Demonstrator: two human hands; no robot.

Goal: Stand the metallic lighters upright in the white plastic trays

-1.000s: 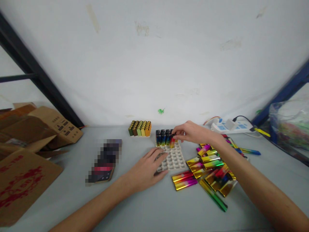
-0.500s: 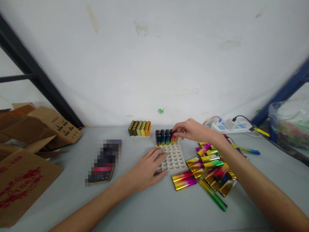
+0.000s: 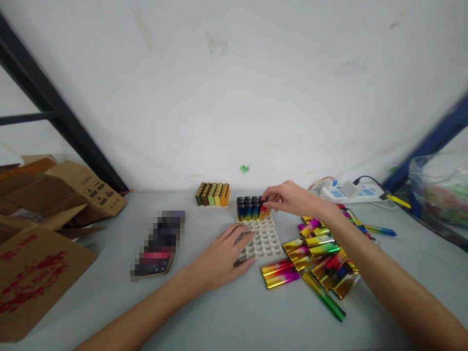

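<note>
A white grid tray (image 3: 268, 237) lies on the table, with black-topped blue-and-gold lighters (image 3: 247, 210) standing upright in its far rows. A red-and-gold lighter (image 3: 263, 212) stands at the right end of these rows. My right hand (image 3: 288, 196) pinches the top of a lighter at this end; the fingers partly hide it. Spread across the tray's near left side, my left hand (image 3: 224, 253) is open, its fingertips touching the tray and holding nothing. Right of the tray lies a loose pile of shiny gold, purple and green lighters (image 3: 300, 248).
A block of gold-topped lighters (image 3: 213, 195) stands at the back. Cardboard boxes (image 3: 44, 273) are at the left, near a blurred-out phone-like object (image 3: 159, 246). A white power strip (image 3: 347, 191) with cables sits back right, and a clear plastic bag (image 3: 438, 180) lies at the far right.
The view has shifted very slightly. Both hands stay in nearly the same places, with the right hand still at the red lighter's end of the rows.
</note>
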